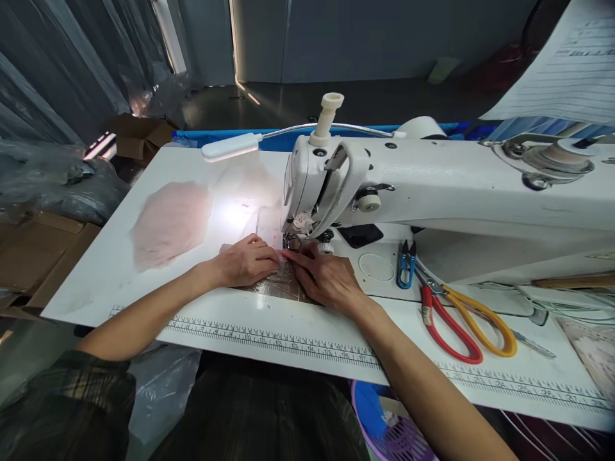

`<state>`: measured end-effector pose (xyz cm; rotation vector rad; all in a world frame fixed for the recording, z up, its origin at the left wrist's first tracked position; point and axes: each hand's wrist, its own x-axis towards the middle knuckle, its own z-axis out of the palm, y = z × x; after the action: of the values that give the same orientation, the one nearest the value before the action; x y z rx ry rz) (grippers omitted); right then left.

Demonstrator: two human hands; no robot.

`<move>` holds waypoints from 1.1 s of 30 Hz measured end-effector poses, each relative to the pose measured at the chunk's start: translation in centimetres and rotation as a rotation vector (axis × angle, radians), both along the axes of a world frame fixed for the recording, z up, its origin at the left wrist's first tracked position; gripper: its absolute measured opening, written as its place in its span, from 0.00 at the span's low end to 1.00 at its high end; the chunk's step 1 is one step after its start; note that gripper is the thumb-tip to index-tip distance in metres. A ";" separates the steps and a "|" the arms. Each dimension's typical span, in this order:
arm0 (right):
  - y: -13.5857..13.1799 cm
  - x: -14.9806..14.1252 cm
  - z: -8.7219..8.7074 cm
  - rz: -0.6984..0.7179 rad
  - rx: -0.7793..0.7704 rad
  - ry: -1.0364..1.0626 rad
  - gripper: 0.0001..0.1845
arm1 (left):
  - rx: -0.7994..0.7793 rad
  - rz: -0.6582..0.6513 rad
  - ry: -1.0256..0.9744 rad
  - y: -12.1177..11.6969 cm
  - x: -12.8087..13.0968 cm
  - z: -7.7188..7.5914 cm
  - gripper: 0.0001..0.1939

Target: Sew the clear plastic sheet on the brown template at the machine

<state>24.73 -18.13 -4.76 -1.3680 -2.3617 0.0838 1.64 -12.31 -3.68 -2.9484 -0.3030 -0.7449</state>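
Note:
A white sewing machine (413, 176) stands on the table, its needle end over a shiny brown piece of fabric (269, 286). My left hand (247, 262) rests on the fabric's left side, fingers bent and closed on it beside the presser foot (291, 241). From the right, my right hand (331, 278) grips the same fabric, with the index finger pointing towards the foot and the thumb lower down. The fingertips of both hands almost meet just in front of the needle area. A pale, see-through piece (269, 227) lies behind my left hand.
A pinkish sheer cloth (173, 221) lies on the left of the table. Blue thread snips (406, 266) and red-and-yellow scissors (459, 314) lie to the right. A lamp (230, 147) lights the work. A ruler strip (288, 344) runs along the front edge, above a purple basket (398, 438).

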 end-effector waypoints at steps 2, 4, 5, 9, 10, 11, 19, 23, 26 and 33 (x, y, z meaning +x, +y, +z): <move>0.0 0.0 -0.1 0.040 0.059 -0.057 0.21 | -0.028 -0.005 -0.013 -0.1 0.2 -0.4 0.12; 0.1 0.0 -0.2 0.051 0.081 -0.069 0.20 | -0.034 -0.007 -0.022 -0.3 0.4 -0.7 0.12; 0.2 0.0 -0.3 0.052 0.082 -0.067 0.20 | -0.026 -0.004 -0.025 -0.4 0.5 -0.9 0.12; 0.3 0.2 -0.6 0.056 0.056 -0.037 0.20 | 0.048 0.019 -0.007 -0.7 0.7 -1.2 0.12; 0.3 0.2 -0.7 0.053 0.044 -0.026 0.21 | 0.064 0.031 0.002 -0.8 0.7 -1.2 0.12; 0.2 0.2 -0.7 0.046 0.028 -0.016 0.21 | 0.073 0.043 0.013 -0.9 0.7 -1.2 0.12; 0.1 0.4 -0.5 0.011 -0.071 0.005 0.21 | 0.019 -0.021 0.114 -1.2 -0.1 -0.3 0.12; 0.1 0.6 -0.4 0.037 -0.079 0.023 0.19 | -0.019 -0.028 0.107 -1.3 -0.4 -0.2 0.11; 0.1 0.6 -0.3 0.062 -0.068 0.035 0.19 | -0.027 -0.013 0.127 -1.4 -0.3 -0.3 0.11; -0.1 0.5 -0.4 0.055 -0.048 0.029 0.18 | 0.004 -0.021 0.085 -1.7 0.0 0.2 0.11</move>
<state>25.19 -18.18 -5.17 -1.3146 -2.3883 0.1753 1.62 -13.99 -3.51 -2.9736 -0.2635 -0.6193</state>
